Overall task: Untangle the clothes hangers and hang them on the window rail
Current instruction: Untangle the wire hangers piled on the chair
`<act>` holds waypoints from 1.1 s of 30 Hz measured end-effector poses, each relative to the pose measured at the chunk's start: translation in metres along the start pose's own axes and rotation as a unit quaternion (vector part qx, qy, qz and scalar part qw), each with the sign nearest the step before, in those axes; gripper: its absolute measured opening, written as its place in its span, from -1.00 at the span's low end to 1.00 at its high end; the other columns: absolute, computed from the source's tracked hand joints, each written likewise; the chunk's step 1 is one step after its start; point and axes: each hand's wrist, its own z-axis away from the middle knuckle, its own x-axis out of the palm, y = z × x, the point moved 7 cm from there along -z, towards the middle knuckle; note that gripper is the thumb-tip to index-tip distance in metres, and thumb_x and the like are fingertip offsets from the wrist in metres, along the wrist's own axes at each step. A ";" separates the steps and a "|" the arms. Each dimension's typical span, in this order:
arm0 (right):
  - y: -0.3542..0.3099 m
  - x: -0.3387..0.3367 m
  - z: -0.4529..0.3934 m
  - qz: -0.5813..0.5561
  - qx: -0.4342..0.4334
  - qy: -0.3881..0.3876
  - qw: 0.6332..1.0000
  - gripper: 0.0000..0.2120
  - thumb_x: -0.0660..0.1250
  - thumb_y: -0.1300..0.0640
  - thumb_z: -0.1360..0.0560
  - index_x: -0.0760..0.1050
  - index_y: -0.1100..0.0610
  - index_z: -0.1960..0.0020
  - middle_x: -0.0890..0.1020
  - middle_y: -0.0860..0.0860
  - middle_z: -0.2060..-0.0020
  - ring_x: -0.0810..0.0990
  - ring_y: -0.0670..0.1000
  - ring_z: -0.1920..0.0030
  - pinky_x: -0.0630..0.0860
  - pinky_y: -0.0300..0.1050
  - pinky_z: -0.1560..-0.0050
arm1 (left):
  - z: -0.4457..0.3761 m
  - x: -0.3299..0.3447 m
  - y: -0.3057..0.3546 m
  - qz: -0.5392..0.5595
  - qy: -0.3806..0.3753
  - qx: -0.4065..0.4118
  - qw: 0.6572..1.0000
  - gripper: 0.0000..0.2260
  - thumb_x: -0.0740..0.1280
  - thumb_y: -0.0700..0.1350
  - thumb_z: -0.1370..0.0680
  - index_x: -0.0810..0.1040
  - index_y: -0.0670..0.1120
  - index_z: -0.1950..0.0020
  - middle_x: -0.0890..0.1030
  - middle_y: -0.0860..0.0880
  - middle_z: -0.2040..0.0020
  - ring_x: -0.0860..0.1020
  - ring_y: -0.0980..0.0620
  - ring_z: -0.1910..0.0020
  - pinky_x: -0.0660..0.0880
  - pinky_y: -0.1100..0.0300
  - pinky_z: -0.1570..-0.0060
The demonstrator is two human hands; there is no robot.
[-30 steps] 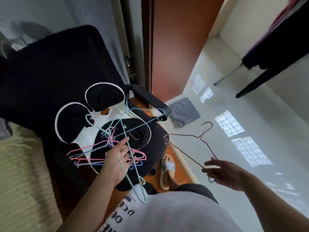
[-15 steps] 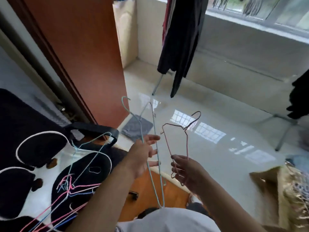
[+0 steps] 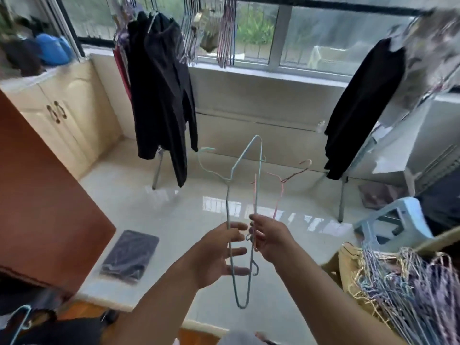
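My left hand (image 3: 219, 252) holds a light blue wire hanger (image 3: 227, 202) upright, the wire running between thumb and spread fingers. Just to its right, my right hand (image 3: 271, 240) pinches a thin pink hanger (image 3: 255, 195), whose hook points up and right. The two hands almost touch, and the hangers overlap at the fingertips. The dark window rail (image 3: 323, 5) runs across the top, with several hangers (image 3: 225, 33) hanging from it. A tangled heap of hangers (image 3: 410, 290) fills a box at the lower right.
Black clothes (image 3: 159, 83) hang on a rack at the left and a black garment (image 3: 361, 103) on one at the right. A cream cabinet (image 3: 62, 113), a brown door (image 3: 44, 207), a folded dark cloth (image 3: 129, 255) and a pale blue stool (image 3: 393, 220) stand around the glossy floor.
The view has swung up from the chair to the window. My left hand lifted the light blue hanger out of the tangle, and both hands came together in front of me.
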 end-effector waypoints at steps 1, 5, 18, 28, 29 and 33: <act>-0.027 -0.015 -0.016 -0.025 0.003 -0.001 1.000 -0.90 0.39 0.21 -0.56 0.59 0.23 -0.04 0.53 0.09 0.29 0.49 0.02 0.35 0.39 -0.13 0.41 | -0.011 0.021 0.005 0.018 -0.019 -0.002 1.000 -0.76 0.30 -0.20 -0.62 0.65 -0.02 -0.23 0.49 -0.17 -0.31 0.51 -0.25 -0.30 0.61 -0.31 -0.09; -0.090 -0.037 -0.055 -0.089 0.037 0.006 0.995 -0.86 0.39 0.18 -0.57 0.57 0.25 -0.07 0.53 0.12 0.27 0.48 0.03 0.35 0.45 -0.11 0.37 | -0.036 0.058 0.033 0.036 -0.028 0.032 0.998 -0.81 0.32 -0.08 -0.66 0.69 0.05 -0.21 0.48 -0.18 -0.35 0.52 -0.27 -0.32 0.61 -0.25 -0.13; -0.205 0.011 -0.172 0.015 -0.007 -0.013 1.000 -0.89 0.29 0.17 -0.61 0.52 0.21 -0.04 0.40 0.10 0.35 0.38 0.02 0.43 0.38 -0.21 0.49 | -0.156 0.022 0.169 -0.124 0.018 0.100 0.987 -0.66 0.13 0.12 -0.71 0.56 -0.06 0.03 0.64 -0.14 0.07 0.48 -0.03 0.25 0.29 0.11 0.22; -0.436 0.014 -0.273 0.299 -0.111 0.123 0.940 -0.69 0.10 0.05 -0.65 0.56 0.19 -0.05 0.54 0.21 0.25 0.53 0.14 0.34 0.37 -0.14 0.38 | -0.288 -0.040 0.395 -0.292 0.069 0.194 0.934 -0.70 0.07 0.04 -0.73 0.58 0.01 -0.10 0.54 -0.20 -0.14 0.36 0.11 0.45 0.44 0.24 0.38; -0.454 0.014 -0.271 0.311 -0.122 0.132 0.933 -0.67 0.09 0.02 -0.66 0.58 0.16 -0.03 0.55 0.21 0.23 0.55 0.16 0.28 0.35 -0.15 0.39 | -0.293 -0.037 0.412 -0.294 0.075 0.209 0.930 -0.69 0.06 0.03 -0.73 0.56 -0.06 -0.11 0.53 -0.18 -0.06 0.35 0.12 0.49 0.43 0.22 0.41; -0.520 0.034 -0.264 0.325 -0.156 0.143 0.922 -0.61 0.06 -0.02 -0.69 0.63 0.10 -0.02 0.52 0.09 -0.03 0.66 0.08 0.21 0.28 -0.24 0.47 | -0.327 -0.022 0.492 -0.243 0.087 0.244 0.935 -0.68 0.07 0.03 -0.74 0.49 -0.13 -0.02 0.43 -0.12 0.14 0.33 0.08 0.50 0.47 0.18 0.41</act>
